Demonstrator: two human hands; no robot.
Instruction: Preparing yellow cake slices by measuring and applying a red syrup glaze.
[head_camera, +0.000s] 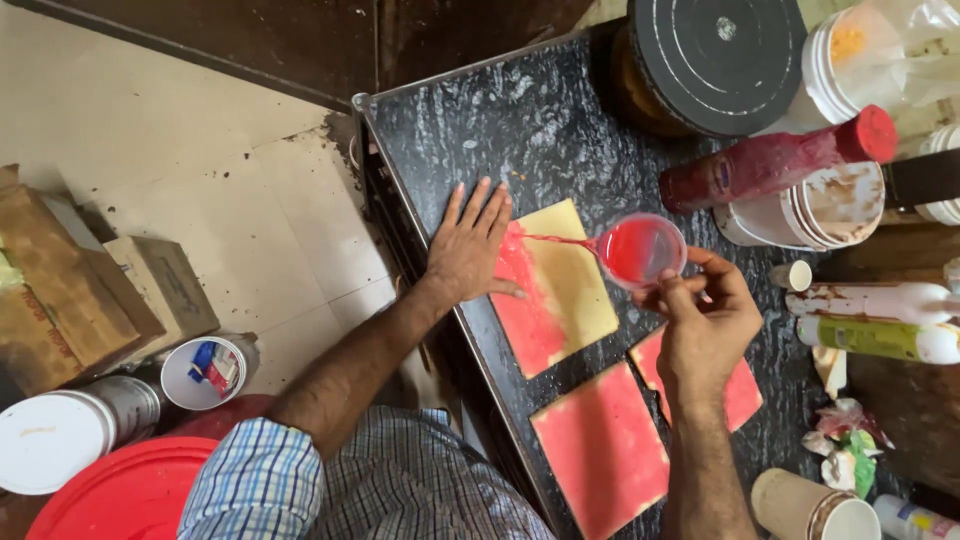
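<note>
pouring red liquid from the small cup, right hand pinching it; left hand flat, spreading evenly over the yellow tile.

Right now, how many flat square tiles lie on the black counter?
3: one half-coated tile under the left hand, one red tile nearest the person, one partly hidden behind the right hand.
</note>
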